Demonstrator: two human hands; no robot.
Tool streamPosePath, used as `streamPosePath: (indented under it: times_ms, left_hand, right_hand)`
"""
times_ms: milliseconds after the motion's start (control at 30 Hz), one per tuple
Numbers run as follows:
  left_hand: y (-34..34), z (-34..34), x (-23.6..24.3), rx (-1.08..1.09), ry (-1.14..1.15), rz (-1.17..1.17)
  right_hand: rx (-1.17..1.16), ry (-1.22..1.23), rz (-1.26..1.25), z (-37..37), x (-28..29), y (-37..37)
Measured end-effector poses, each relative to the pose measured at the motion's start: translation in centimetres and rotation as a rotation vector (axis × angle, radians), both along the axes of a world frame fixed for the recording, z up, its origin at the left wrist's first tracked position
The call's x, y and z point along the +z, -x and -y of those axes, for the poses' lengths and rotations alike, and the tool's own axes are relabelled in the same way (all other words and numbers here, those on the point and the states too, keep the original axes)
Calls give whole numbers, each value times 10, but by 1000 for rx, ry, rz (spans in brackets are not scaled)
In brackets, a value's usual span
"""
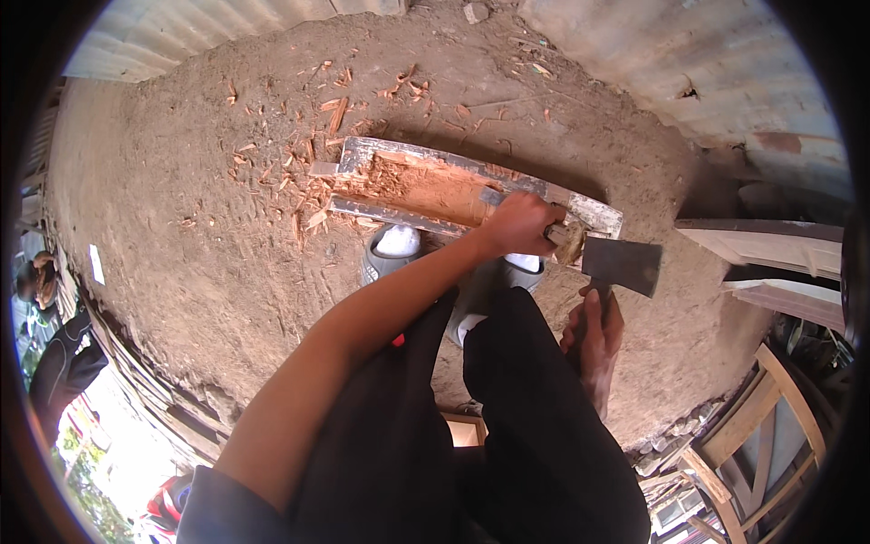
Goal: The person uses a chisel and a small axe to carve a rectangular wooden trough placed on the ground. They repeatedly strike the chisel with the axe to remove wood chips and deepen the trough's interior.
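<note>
A weathered wooden plank [426,186] lies on the dirt ground [181,236], its middle hacked out to fresh orange wood. My left hand [521,222] grips the plank near its right end, the arm reaching in from the lower left. Just below that end, my right hand [594,340] is closed around the handle of a hatchet [623,265]. Its dark steel head hangs close to the plank's right end. My feet in grey shoes [391,254] stand right against the plank's near side.
Orange wood chips [308,172] litter the ground left of and behind the plank. Corrugated metal sheets [707,72] line the back. Pale boards [779,245] and a wooden frame [761,417] stand at the right. Other people [41,281] are at the far left.
</note>
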State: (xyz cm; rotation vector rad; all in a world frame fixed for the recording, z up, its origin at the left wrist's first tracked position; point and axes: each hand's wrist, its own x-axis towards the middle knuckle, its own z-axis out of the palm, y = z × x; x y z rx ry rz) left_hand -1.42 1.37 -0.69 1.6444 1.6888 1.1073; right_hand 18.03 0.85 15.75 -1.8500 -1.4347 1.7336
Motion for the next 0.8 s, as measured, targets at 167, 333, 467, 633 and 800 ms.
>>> streamPosePath:
  times_ms: [167,333,467,633,800]
  left_hand:
    - [3,-14,0,105,-32,114]
    - [5,-18,0,179,-59,187]
    - [4,-10,-3,77,-76,130]
    - [9,-10,-4,108,-102,169]
    - [14,-11,1,172,-74,211]
  right_hand:
    - [36,-22,8,0,13,7]
    - [-9,-204,-41,2,4,16]
    - [132,-75,41,-9,6,26]
    - [-62,-263,-80,4,4,24]
    - [72,-40,-14,-11,9,13]
